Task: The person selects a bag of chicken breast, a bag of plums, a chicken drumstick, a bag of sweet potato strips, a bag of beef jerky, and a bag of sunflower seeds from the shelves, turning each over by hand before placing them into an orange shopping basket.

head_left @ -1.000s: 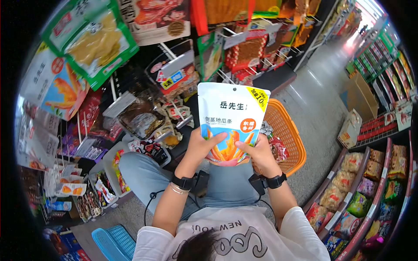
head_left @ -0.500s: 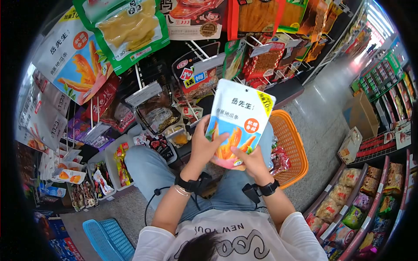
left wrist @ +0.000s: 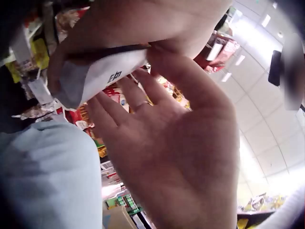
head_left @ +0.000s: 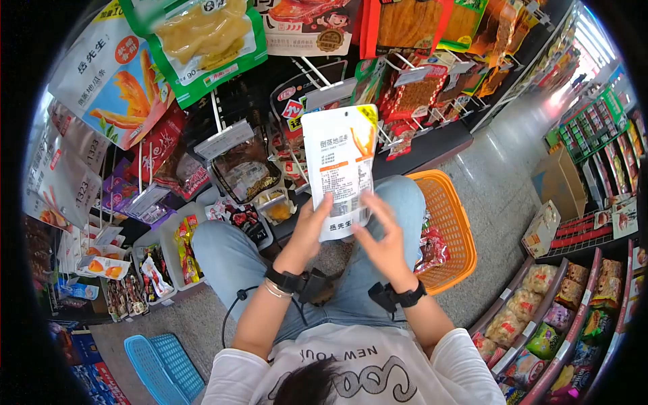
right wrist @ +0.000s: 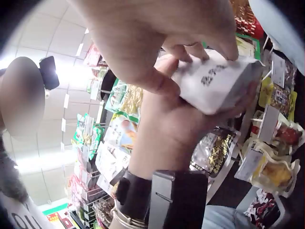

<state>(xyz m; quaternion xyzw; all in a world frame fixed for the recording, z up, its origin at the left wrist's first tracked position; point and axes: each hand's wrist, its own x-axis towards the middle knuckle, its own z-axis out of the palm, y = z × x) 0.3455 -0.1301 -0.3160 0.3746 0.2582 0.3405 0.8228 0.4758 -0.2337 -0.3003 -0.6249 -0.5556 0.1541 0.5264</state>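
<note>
A white snack pouch (head_left: 341, 158) stands upright above the knees in the head view, its back with small print facing up. My left hand (head_left: 304, 233) grips its lower left edge, thumb on the near face. On the lower right side, my right hand (head_left: 385, 246) touches the pouch with spread fingers, its thumb near the bottom edge. The left wrist view shows the right palm (left wrist: 167, 138) with fingers extended beside the white pouch (left wrist: 112, 71). In the right wrist view, fingertips of the right hand (right wrist: 157, 33) lie by the pouch bottom (right wrist: 212, 83).
An orange basket (head_left: 466, 233) holding red packets stands right of the knees. A blue basket (head_left: 158, 364) is on the floor at lower left. Hanging snack bags (head_left: 209, 40) fill the rack ahead, with bins (head_left: 179, 253) below. Shelves of packets (head_left: 523, 304) stand at right.
The pouch has been turned from its colourful front to its printed back and now sits slightly left. My right hand's grip has loosened, its fingers spreading; the left keeps hold.
</note>
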